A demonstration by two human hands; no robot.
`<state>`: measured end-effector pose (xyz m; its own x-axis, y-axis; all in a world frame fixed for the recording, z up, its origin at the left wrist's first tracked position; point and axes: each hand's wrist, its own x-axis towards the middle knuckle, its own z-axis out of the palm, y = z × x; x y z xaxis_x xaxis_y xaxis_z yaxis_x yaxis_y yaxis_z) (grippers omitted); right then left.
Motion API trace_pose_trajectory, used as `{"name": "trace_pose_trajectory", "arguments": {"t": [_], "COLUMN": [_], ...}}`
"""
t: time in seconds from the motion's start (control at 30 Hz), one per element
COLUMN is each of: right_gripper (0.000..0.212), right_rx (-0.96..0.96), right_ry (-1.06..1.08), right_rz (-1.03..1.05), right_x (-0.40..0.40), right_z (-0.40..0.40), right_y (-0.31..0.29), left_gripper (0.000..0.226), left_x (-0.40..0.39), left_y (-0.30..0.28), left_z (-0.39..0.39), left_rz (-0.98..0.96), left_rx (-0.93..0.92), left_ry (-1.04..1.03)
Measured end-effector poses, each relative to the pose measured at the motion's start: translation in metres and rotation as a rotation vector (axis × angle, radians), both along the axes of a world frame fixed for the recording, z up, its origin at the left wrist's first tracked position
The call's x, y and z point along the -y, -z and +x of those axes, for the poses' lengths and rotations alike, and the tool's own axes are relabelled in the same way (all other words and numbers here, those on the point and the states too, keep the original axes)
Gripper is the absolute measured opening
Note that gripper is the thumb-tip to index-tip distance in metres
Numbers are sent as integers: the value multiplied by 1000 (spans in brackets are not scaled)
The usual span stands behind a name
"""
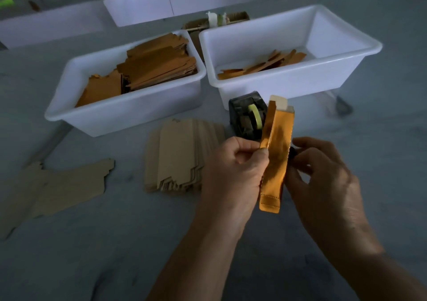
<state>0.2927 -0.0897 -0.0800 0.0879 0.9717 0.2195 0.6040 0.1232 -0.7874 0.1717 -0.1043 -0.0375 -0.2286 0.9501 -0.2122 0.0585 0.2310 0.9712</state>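
Left hand (233, 171) pinches gold carton (276, 152); right fingers (312, 147) grip edge

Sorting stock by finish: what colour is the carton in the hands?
The carton is shiny metallic orange-gold outside, cream inside; the head view shows it best.

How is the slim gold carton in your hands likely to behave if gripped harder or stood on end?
The gold carton is thin folded card with its top flap open, so it probably dents if squeezed. It looks hollow, so likely very light. Tall and narrow, it would probably tip easily if stood on the table.
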Motion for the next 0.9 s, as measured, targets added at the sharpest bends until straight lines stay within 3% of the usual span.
{"name": "trace_pose_trajectory", "arguments": {"t": [0.07,0.13,0.2,0.27,0.4,0.5,0.77,0.9], "right_gripper": [15,17,17,6,25,11,32,63], "right_rx": [-49,-244,-528,-630,-465,-409,-258,-188], "right_ry": [18,7,-98,-270,-492,-515,-449,-375], "right_rz": [-23,-71,-174,-246,-237,-229,-170,-180], "right_x": [-1,-1,1,3,-6,-14,-16,-16], "right_z": [11,24,30,29,22,17,12,13], "right_y": [-4,-12,-26,-40,-53,-53,-47,-49], "left_gripper": [7,8,7,7,5,5,9,11], "left_x": [-2,-2,-3,-4,-2,1,2,4], "left_y": [-2,-4,-4,-4,-5,-2,-3,-5], "left_z": [-1,-2,-3,-4,-7,-8,-8,-8], "left_rz": [-35,-52,-44,-31,-15,-25,-54,-54], "left_rx": [38,50,18,12,28,42,115,111], "left_ry": [4,15,28,45,80,79,100,142]}}
